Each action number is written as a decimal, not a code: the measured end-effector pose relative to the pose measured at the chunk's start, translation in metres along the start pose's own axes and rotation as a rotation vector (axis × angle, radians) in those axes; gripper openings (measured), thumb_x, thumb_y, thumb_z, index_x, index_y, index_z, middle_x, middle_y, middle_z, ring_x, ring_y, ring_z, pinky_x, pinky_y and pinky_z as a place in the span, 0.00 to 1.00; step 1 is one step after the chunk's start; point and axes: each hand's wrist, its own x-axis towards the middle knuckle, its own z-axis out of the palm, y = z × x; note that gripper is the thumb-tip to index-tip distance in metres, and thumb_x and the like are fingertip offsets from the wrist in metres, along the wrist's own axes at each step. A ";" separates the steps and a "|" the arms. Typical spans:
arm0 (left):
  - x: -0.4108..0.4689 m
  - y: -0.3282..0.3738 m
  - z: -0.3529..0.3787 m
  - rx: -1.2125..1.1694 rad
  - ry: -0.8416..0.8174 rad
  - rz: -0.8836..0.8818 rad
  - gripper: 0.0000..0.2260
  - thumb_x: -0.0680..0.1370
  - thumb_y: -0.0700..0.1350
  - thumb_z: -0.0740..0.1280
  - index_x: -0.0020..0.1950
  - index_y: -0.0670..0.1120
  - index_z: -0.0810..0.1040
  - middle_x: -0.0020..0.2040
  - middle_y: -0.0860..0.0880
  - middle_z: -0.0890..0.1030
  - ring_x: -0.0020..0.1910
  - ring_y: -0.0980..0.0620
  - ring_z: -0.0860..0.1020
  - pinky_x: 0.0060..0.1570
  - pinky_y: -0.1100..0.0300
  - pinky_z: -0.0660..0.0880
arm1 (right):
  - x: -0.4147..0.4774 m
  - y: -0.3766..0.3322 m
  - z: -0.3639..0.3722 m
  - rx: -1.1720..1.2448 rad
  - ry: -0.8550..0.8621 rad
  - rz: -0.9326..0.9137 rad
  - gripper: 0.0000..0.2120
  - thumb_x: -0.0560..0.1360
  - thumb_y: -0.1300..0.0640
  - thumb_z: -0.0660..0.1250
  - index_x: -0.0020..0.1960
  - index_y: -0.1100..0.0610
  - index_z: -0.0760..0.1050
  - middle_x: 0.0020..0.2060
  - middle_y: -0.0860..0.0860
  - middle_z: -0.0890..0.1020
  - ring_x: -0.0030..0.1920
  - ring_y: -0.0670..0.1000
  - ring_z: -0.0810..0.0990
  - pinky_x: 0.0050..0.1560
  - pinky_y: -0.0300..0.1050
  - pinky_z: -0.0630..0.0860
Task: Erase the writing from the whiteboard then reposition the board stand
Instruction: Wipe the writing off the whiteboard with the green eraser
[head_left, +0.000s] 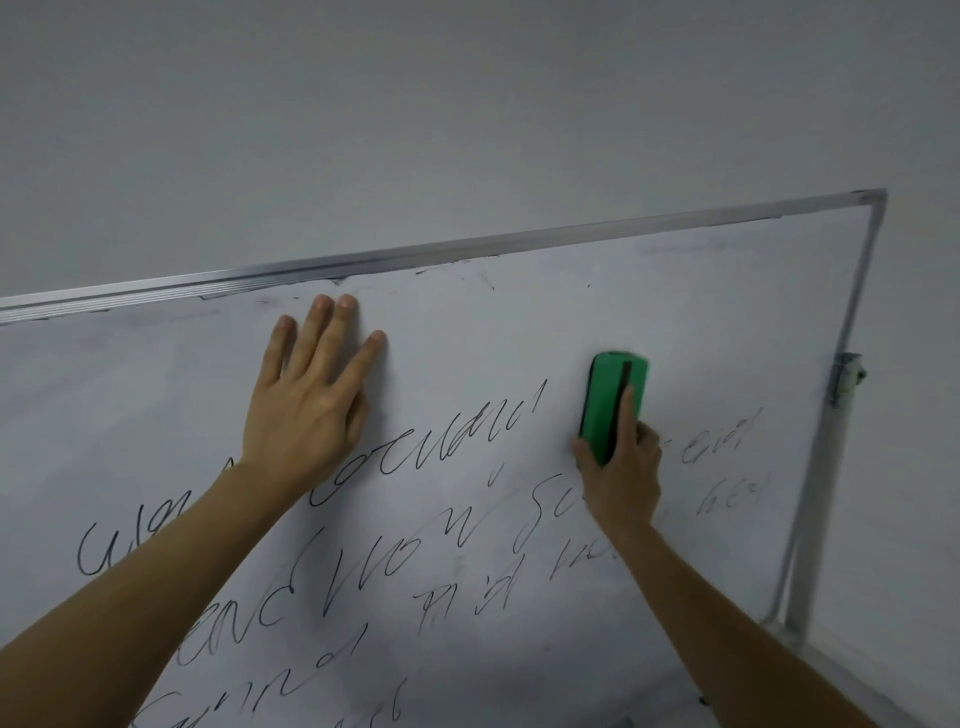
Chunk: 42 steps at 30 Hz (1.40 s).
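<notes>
A classroom or office, it appears: an aluminium-framed whiteboard (701, 312) covered in handwriting (322, 571) stands before a bare grey wall (415, 104) at 12 o'clock.

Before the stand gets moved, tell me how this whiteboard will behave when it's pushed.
The whiteboard probably swings or shifts under pressure: the left hand lies flat against it while the right hand rubs with the green eraser, which suggests bracing. The side bracket looks like a pivot, so it may tilt. Its thin metal frame suggests it is stiff but fairly light.
</notes>
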 end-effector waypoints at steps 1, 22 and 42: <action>0.000 0.000 0.000 -0.002 -0.002 -0.005 0.22 0.77 0.42 0.61 0.71 0.43 0.71 0.77 0.37 0.61 0.77 0.38 0.57 0.73 0.38 0.56 | -0.025 0.002 0.007 -0.022 -0.063 -0.047 0.42 0.74 0.44 0.68 0.76 0.40 0.42 0.62 0.58 0.67 0.59 0.59 0.70 0.46 0.53 0.76; -0.039 -0.046 -0.029 0.016 -0.034 -0.112 0.22 0.78 0.44 0.58 0.72 0.41 0.70 0.76 0.35 0.60 0.77 0.36 0.57 0.74 0.38 0.55 | -0.118 0.021 0.029 -0.259 -0.298 -0.703 0.55 0.63 0.49 0.78 0.76 0.38 0.43 0.60 0.57 0.73 0.58 0.57 0.74 0.50 0.52 0.80; -0.068 -0.082 -0.044 0.017 -0.062 -0.093 0.22 0.78 0.45 0.57 0.72 0.41 0.70 0.77 0.36 0.60 0.77 0.37 0.57 0.73 0.39 0.56 | -0.032 -0.030 0.016 0.011 0.030 0.009 0.42 0.72 0.45 0.70 0.76 0.40 0.45 0.61 0.59 0.68 0.58 0.60 0.71 0.48 0.57 0.77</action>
